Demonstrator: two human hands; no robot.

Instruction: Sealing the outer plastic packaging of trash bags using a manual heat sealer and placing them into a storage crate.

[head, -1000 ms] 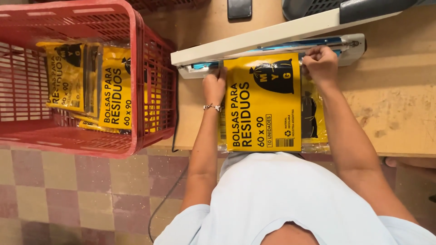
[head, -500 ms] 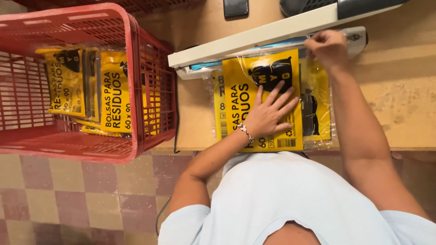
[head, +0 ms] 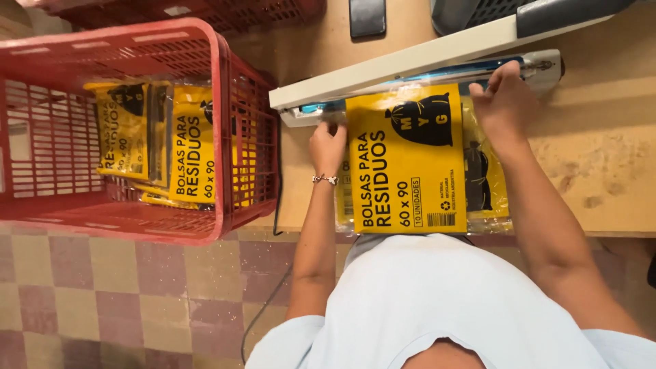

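Observation:
A clear plastic packet with a yellow and black label (head: 410, 164) lies on the wooden table (head: 601, 157), its top edge under the raised white arm of a heat sealer (head: 424, 58). My left hand (head: 328, 147), with a bracelet at the wrist, grips the packet's upper left corner beside the sealer's base. At the upper right corner my right hand (head: 502, 102) holds the packet against the sealer's blue strip (head: 478, 72). A second packet shows underneath at the right edge (head: 486, 178).
A red plastic crate (head: 225, 123) stands to the left and holds several of the same yellow packets (head: 191, 147). A dark phone (head: 367, 17) and a grey basket (head: 471, 14) lie beyond the sealer. A cable (head: 273, 294) hangs down to the checkered floor.
My left hand lay flat on the packet's label half a second ago and has moved back to the upper left corner. The right hand stayed at the sealer.

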